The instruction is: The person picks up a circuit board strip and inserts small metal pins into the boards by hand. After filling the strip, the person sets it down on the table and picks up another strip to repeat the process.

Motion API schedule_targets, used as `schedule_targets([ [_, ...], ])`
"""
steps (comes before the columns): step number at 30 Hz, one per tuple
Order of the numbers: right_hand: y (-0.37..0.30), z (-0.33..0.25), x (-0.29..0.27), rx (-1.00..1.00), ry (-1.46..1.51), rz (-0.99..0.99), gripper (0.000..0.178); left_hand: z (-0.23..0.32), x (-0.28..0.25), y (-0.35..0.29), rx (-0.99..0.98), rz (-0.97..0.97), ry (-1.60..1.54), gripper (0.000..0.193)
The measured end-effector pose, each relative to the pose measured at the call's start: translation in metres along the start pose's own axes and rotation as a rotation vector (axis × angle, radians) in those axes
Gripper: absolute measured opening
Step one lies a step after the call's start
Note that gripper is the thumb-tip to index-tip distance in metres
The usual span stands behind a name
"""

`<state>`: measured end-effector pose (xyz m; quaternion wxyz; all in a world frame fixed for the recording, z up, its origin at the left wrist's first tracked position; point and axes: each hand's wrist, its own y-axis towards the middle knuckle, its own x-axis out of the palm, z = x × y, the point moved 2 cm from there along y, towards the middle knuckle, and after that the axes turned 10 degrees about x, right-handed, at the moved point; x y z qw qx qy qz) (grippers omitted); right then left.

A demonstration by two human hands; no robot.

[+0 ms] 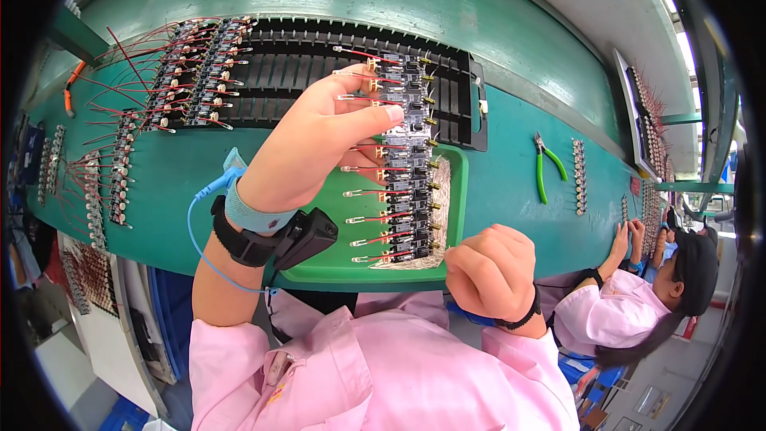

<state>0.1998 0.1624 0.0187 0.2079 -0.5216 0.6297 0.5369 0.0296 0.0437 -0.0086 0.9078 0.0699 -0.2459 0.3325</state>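
My left hand [319, 124] grips a long strip of joined black circuit boards [411, 164] near its upper part, thumb on top. Short red wires with small clear tips stick out along the strip's left side, and small yellowish parts with thin leads line its right side. Beneath the strip lies a shallow green tray [461, 199] holding a heap of thin pale wire pieces [440, 219]. My right hand [495, 267] is curled closed at the tray's front right corner, apart from the strip. What its fingers hold, if anything, is hidden.
A black slotted rack [287, 72] behind carries wired board strips [215, 72] on its left. More strips [120, 168] lie further left. Green-handled cutters [541, 175] and another strip [580, 179] lie right. A blue cord [191, 219] runs from my left wristband. A co-worker [630, 295] sits right.
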Motion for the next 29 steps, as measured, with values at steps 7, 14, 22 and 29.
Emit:
schedule_targets([
  [7, 0.000, 0.007, 0.005, 0.074, 0.075, 0.019, 0.024, -0.001, -0.001, 0.000, -0.003, -0.033, 0.002, 0.031],
  [14, 0.003, 0.006, 0.009, 0.063, 0.153, 0.007, 0.021, -0.002, 0.001, 0.000, -0.026, -0.016, 0.010, 0.032],
  [22, -0.010, 0.015, 0.002, 0.442, 0.379, 0.080, 0.017, 0.000, -0.001, 0.000, 0.009, -0.004, 0.013, 0.032],
  [29, -0.022, 0.023, 0.026, 0.538, 0.123, -0.300, 0.008, 0.000, -0.009, 0.005, 0.035, 0.057, -0.015, 0.032],
])
